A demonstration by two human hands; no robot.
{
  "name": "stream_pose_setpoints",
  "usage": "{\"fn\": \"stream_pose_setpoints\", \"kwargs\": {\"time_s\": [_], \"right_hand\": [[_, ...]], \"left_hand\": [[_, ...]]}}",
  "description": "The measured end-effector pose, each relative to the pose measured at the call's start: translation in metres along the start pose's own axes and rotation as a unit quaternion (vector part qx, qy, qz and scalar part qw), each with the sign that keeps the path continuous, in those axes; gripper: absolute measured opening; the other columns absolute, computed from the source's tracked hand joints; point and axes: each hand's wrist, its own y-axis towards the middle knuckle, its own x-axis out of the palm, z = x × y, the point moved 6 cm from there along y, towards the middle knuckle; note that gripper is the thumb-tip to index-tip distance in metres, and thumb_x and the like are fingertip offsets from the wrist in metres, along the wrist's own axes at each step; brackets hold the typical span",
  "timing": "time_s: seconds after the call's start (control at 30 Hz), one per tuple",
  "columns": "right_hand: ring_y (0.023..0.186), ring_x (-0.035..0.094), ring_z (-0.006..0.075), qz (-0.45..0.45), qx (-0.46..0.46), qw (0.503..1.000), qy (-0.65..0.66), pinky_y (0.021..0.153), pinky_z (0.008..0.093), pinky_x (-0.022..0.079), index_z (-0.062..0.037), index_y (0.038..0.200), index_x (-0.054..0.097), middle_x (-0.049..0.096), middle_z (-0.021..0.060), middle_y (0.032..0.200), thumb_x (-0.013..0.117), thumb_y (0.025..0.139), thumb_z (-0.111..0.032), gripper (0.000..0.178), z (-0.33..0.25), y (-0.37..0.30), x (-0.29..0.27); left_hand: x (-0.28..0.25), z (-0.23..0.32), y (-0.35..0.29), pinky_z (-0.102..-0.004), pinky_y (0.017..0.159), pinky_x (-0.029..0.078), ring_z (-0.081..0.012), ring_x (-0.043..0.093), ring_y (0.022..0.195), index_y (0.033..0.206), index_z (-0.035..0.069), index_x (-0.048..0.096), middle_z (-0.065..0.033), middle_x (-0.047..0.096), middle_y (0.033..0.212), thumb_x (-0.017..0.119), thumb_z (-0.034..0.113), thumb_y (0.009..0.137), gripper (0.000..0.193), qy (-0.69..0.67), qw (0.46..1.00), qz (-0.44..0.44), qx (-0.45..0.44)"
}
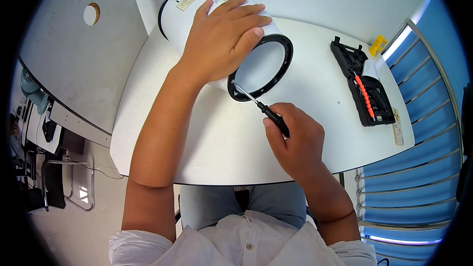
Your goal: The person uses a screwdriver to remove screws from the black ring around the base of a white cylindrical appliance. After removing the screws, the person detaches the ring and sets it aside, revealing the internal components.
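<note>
Fingers (252,22) spread, my left hand (217,44) probably stops the cylinder (185,19) rolling while my right hand (299,140) grips a screwdriver (265,110) at its black rim (289,51).

"What sort of place are we seeing?"
"Probably an office: a grey desk (74,39) is adjoining the white table (315,59), and a metal-framed chair (55,187) is standing on shiny floor (101,182)."

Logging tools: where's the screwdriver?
Head view, just right of centre: the screwdriver is in the right-hand grip, tip at the white cylinder's black rim.
</note>
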Motion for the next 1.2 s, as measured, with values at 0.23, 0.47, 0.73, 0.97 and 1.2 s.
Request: {"fn": "stream_pose_setpoints", "kwargs": {"time_s": [0.23, 0.47, 0.73, 0.97, 1.2], "right_hand": [[0.054, 0.057, 0.0228, -0.006, 0.003, 1.000, -0.003, 0.048, 0.0342, 0.042, -0.0071, 0.091, 0.059, 0.059, 0.0049, 0.067, 0.067, 0.082, -0.012, 0.013, 0.001, 0.000, 0.003], [0.054, 0.053, 0.0214, -0.005, -0.038, 0.996, -0.084, 0.047, 0.0322, 0.041, -0.0085, 0.090, 0.059, 0.053, 0.0025, 0.066, 0.069, 0.080, -0.012, 0.015, -0.008, 0.001, 0.002], [0.063, 0.052, 0.0188, 0.054, -0.063, 0.994, -0.078, 0.047, 0.0322, 0.041, -0.0054, 0.090, 0.061, 0.047, 0.0066, 0.078, 0.072, 0.075, -0.006, 0.019, -0.018, 0.007, -0.002], [0.054, 0.054, 0.0224, -0.023, 0.135, 0.981, 0.137, 0.052, 0.0320, 0.044, -0.0044, 0.096, 0.051, 0.055, 0.0081, 0.072, 0.067, 0.084, -0.008, 0.020, 0.005, 0.012, 0.006], [0.070, 0.055, 0.0311, -0.074, 0.100, 0.989, 0.085, 0.061, 0.0412, 0.047, -0.0056, 0.100, 0.042, 0.046, 0.0119, 0.092, 0.065, 0.071, 0.001, 0.038, 0.003, 0.004, 0.010]], "left_hand": [[0.001, -0.001, 0.000, -0.0519, 0.112, 0.019, -0.0272, 0.042, 0.134, 0.119, 0.017, 0.067, -0.0016, 0.057, 0.134, 0.040, 0.033, 0.095, 0.039, 0.002, 1.000, -0.001, 0.000], [0.001, 0.001, 0.000, -0.0524, 0.112, 0.020, -0.0266, 0.042, 0.134, 0.120, 0.018, 0.066, -0.0016, 0.057, 0.134, 0.041, 0.032, 0.095, 0.039, 0.004, 1.000, 0.000, -0.001], [0.001, 0.002, 0.000, -0.0534, 0.111, 0.020, -0.0268, 0.042, 0.134, 0.118, 0.017, 0.066, -0.0021, 0.057, 0.135, 0.041, 0.031, 0.094, 0.038, 0.008, 1.000, -0.004, -0.005], [0.000, 0.002, 0.000, -0.0537, 0.111, 0.021, -0.0273, 0.042, 0.134, 0.118, 0.017, 0.066, -0.0022, 0.057, 0.135, 0.040, 0.030, 0.094, 0.038, -0.003, 1.000, -0.001, -0.009], [0.001, 0.003, 0.001, -0.0548, 0.110, 0.021, -0.0289, 0.043, 0.133, 0.117, 0.016, 0.067, -0.0038, 0.059, 0.132, 0.040, 0.028, 0.094, 0.038, -0.009, 1.000, 0.007, 0.002]]}}
